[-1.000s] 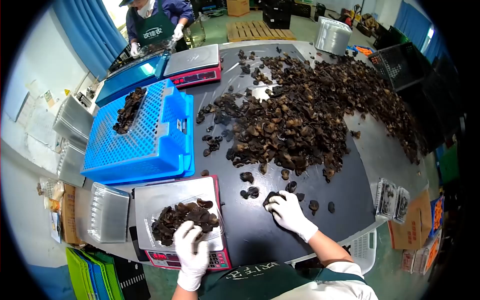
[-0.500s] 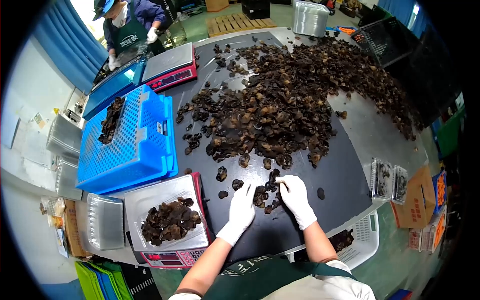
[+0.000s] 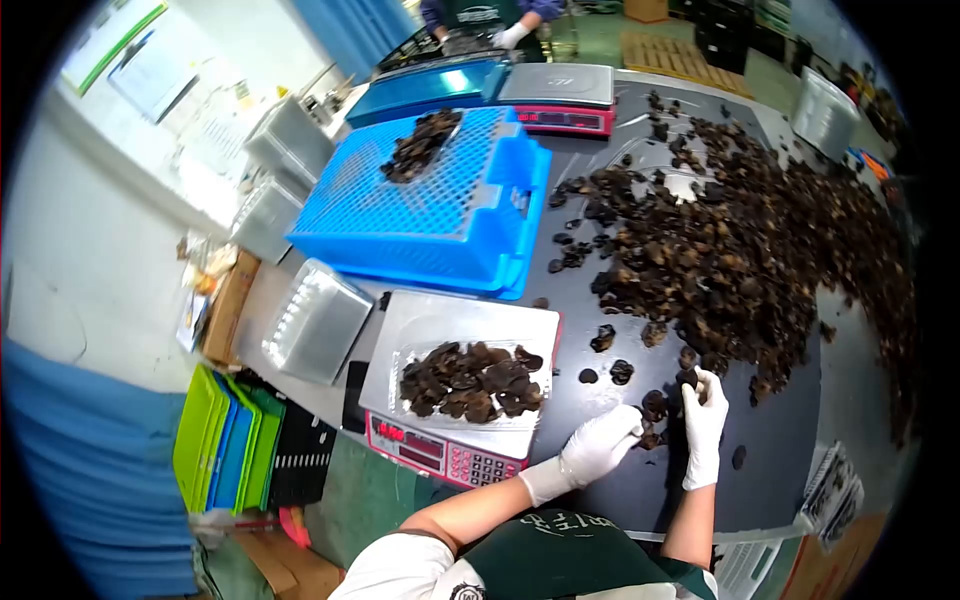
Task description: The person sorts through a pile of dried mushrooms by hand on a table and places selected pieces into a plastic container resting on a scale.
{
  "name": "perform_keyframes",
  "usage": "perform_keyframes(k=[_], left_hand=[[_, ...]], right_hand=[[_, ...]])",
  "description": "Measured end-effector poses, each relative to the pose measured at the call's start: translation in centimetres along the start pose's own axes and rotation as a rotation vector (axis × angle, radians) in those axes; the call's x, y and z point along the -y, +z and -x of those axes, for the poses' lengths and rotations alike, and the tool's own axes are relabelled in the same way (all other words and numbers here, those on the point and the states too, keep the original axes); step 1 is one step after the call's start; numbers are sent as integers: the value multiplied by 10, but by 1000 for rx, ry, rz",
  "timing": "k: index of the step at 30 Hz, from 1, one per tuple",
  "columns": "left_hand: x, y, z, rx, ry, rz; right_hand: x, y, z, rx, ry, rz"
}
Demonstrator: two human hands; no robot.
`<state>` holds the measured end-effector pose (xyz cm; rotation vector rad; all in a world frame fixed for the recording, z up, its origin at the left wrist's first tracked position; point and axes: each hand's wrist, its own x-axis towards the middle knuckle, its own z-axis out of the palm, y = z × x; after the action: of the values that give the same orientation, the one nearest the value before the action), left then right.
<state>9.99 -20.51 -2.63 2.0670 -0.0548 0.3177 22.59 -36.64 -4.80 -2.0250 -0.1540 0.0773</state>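
Note:
My left hand [image 3: 602,446], in a white glove, is closed just right of the scale, its fingertips by some small dark pieces; what it holds is hidden. My right hand [image 3: 704,412], also gloved, has its fingers pinched on a dark fungus piece [image 3: 688,378] at the near edge of the big fungus pile [image 3: 700,250]. Between the hands lie a few loose pieces [image 3: 654,405]. On the red and silver scale [image 3: 470,325] a clear tray holds dark fungus pieces [image 3: 472,382].
An upturned blue crate [image 3: 400,215] carries another tray of fungus [image 3: 422,146]. Behind it stand a second scale [image 3: 557,86] and a co-worker's gloved hands [image 3: 512,36]. Stacked clear trays [image 3: 318,322] are at left, packed boxes [image 3: 832,492] at right.
The view has swung left, so the scale and crate appear farther right. My left hand went from the scale to the loose pieces, and its fingers have closed. My right hand has reached the pile's edge.

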Motion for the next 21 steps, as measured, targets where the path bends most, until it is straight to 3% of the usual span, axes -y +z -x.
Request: perform_keyframes(k=[3,4,5,6,8,10,13,15,21], left_hand=[[-28,-48,14,-97,40,89],[-32,-68,17,-158,96,49],[-32,-89,22,-199,82,-12],[-30,-106,27,-286,77,-148],[-27,-139,38,-402,-81,-257],[-10,-159,48,-472,-186,-277],[10,-179,56,-291,-130,-720],[7,-183,60,-230,-165,-834],[-27,-208,76,-367,-183,-733]], right_hand=[[28,18,13,98,-59,-58],[36,27,16,161,-225,-68],[50,35,22,264,-193,-89],[60,45,26,309,-314,-85],[92,67,31,441,-449,-115],[115,97,33,423,-731,-148],[132,139,34,467,-880,-118],[138,151,40,416,-919,96],[139,119,25,323,-860,-48]])
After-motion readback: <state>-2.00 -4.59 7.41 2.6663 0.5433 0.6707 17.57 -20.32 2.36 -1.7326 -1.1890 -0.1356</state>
